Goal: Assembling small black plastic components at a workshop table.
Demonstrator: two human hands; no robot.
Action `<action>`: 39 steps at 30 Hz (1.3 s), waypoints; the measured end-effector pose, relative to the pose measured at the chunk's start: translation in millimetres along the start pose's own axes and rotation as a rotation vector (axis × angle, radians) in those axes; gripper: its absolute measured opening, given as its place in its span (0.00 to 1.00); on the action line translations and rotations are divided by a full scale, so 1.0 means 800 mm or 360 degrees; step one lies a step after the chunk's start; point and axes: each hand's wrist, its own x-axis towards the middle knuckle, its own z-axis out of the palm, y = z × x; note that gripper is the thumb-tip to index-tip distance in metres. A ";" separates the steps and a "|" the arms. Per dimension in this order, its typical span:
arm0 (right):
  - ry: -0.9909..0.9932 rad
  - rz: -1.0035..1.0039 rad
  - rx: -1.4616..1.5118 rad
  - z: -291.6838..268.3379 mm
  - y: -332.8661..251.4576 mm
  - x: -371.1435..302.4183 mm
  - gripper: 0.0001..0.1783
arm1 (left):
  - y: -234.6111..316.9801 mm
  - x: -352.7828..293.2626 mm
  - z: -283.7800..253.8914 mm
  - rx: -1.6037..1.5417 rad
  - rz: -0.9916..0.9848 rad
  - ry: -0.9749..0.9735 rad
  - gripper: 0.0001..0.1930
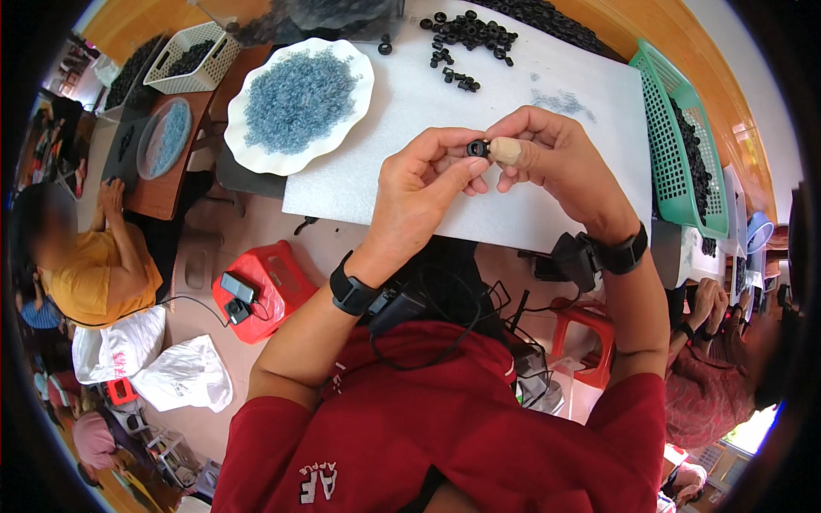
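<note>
Over the near part of the white work sheet, my hands meet at a small black plastic part with a round hole [477, 149]. My left hand [419, 175] pinches it between thumb and fingers, the hole side up. My right hand [552, 158] is closed against its right side, the thumb wrapped in a beige covering [506, 151]. What the right fingertips pinch there is mostly hidden. Beyond my hands lie a loose group of small black parts [470, 32] and a thin scatter of tiny blue-grey translucent pieces [563, 103].
A scalloped white plate [363, 101] heaped with blue-grey pieces stands left. A green basket [654, 111] of black parts borders the right. A red stool [286, 278] bearing devices stands lower left. Co-workers sit on both sides. Cables hang below my wristbands.
</note>
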 end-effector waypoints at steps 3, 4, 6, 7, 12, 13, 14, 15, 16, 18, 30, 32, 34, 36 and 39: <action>-0.0173 0.0085 0.0283 -0.011 0.010 0.005 0.15 | 0.004 -0.002 -0.001 -0.0029 -0.0062 -0.0031 0.12; -0.0269 0.0138 0.0381 -0.013 0.012 0.007 0.15 | 0.004 -0.002 -0.003 -0.0030 -0.0063 -0.0038 0.12; -0.0363 0.0190 0.0480 -0.018 0.016 0.009 0.16 | 0.002 -0.001 -0.005 0.0172 0.0120 -0.0071 0.13; -0.0441 0.0237 0.0528 -0.021 0.018 0.010 0.16 | 0.000 -0.001 -0.006 0.0170 0.0119 -0.0075 0.13; -0.0595 0.0347 0.0591 -0.017 0.015 0.010 0.18 | -0.005 0.004 -0.011 0.0247 0.0413 -0.0146 0.14; -0.0648 0.0336 0.0627 -0.017 0.019 0.011 0.19 | -0.005 0.004 -0.012 0.0246 0.0410 -0.0147 0.14; -0.0695 0.0325 0.0664 -0.017 0.021 0.011 0.19 | -0.005 0.005 -0.012 0.0241 0.0428 -0.0175 0.14; -0.0688 0.0327 0.0665 -0.017 0.022 0.011 0.19 | -0.004 0.005 -0.012 0.0237 0.0446 -0.0204 0.15; -0.0689 0.0314 0.0694 -0.015 0.023 0.010 0.21 | -0.003 0.005 -0.012 0.0232 0.0443 -0.0208 0.15; -0.0686 0.0301 0.0727 -0.017 0.027 0.010 0.22 | 0.001 0.003 -0.013 0.0154 0.0341 -0.0285 0.15; -0.0685 0.0298 0.0548 -0.017 0.028 0.002 0.19 | 0.000 0.004 -0.011 0.0379 0.0486 -0.0316 0.13; -0.0584 0.0239 0.0558 -0.012 0.030 -0.001 0.20 | 0.000 0.004 -0.010 0.0409 0.0506 -0.0303 0.13; -0.0556 0.0210 0.0559 -0.009 0.042 -0.002 0.20 | -0.001 0.005 -0.009 0.0439 0.0528 -0.0291 0.12; -0.0534 0.0182 0.0561 -0.005 0.046 -0.003 0.20 | -0.002 0.004 -0.009 0.0560 0.0555 -0.0280 0.12; -0.0484 0.0207 0.0632 -0.001 0.041 -0.002 0.19 | -0.003 0.006 -0.006 0.0612 0.0532 -0.0242 0.12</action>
